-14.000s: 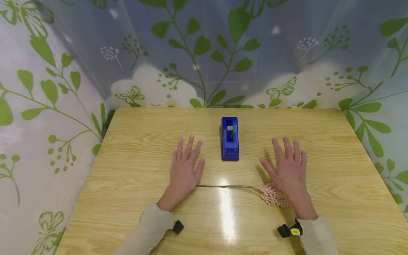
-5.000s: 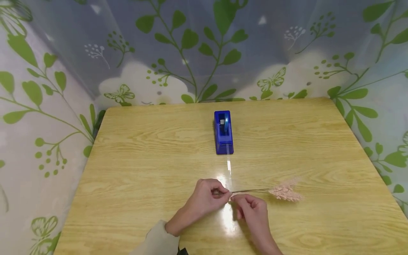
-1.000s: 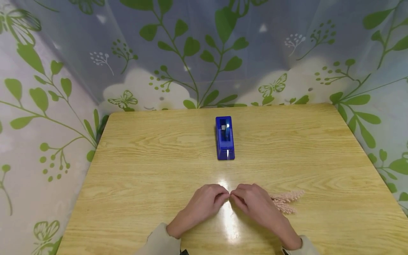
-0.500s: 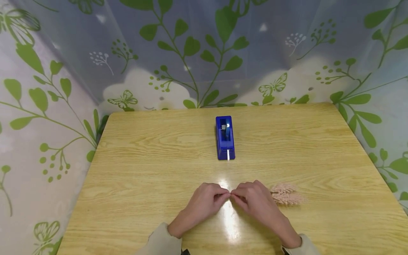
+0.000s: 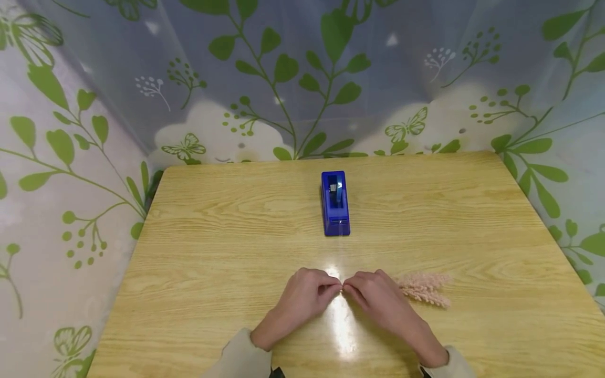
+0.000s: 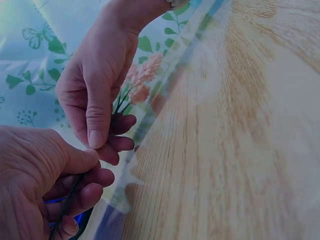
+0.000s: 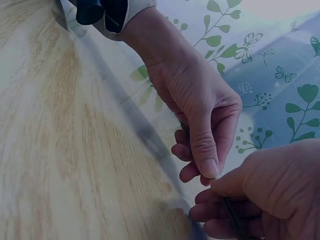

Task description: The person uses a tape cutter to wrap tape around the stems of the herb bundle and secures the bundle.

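Observation:
A pink flower sprig [image 5: 425,289] with thin dark stems lies across in front of the person, heads to the right. My left hand [image 5: 302,296] pinches it between thumb and fingertips, with a dark stem [image 6: 66,207] running along the fingers in the left wrist view. Fingertip to fingertip with it, my right hand [image 5: 380,300] pinches the same sprig nearer the heads; a stem [image 7: 232,216] crosses its fingers in the right wrist view. Fingers hide the pinched spot. Beyond both hands stands a blue tape dispenser [image 5: 337,214]; any tape strip between is too faint to tell.
The wood-grain table [image 5: 227,236] carries the dispenser at the back centre. A patterned curtain [image 5: 189,121] closes off the back and both sides. Light glares off the tabletop below the hands.
Earlier both hands lay spread on the table. Then a tape strip stretched from the dispenser to the stem. In the last second both hands keep pinching while the flower heads turn about the stem.

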### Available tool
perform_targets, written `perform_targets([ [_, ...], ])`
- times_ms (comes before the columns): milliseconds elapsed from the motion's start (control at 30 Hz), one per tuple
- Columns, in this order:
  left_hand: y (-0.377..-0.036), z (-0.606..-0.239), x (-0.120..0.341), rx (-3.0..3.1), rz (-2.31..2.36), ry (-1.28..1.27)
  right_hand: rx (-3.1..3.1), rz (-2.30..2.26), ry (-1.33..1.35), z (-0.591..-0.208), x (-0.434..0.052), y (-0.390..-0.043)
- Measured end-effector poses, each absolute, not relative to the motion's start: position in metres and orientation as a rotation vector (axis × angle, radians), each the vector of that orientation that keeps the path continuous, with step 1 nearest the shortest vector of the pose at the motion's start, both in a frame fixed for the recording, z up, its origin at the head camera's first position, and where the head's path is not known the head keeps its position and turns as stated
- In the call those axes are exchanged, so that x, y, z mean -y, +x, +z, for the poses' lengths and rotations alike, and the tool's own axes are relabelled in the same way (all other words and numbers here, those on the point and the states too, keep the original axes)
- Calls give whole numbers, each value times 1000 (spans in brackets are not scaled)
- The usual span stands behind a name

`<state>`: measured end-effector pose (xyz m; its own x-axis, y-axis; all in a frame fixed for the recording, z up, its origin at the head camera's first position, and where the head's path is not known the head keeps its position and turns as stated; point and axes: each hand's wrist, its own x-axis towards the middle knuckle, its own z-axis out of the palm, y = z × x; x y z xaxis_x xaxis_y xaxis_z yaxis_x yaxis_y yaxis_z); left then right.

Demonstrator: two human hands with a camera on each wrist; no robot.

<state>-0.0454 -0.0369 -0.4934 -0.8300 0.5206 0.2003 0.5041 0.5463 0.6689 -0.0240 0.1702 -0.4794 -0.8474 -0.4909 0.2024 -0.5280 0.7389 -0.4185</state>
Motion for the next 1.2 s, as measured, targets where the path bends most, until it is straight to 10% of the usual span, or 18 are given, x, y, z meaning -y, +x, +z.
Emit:
perform_targets([
  [1200,-47,-497,35,-2757,1208,916,2969,816,816,-473,-175,-29],
])
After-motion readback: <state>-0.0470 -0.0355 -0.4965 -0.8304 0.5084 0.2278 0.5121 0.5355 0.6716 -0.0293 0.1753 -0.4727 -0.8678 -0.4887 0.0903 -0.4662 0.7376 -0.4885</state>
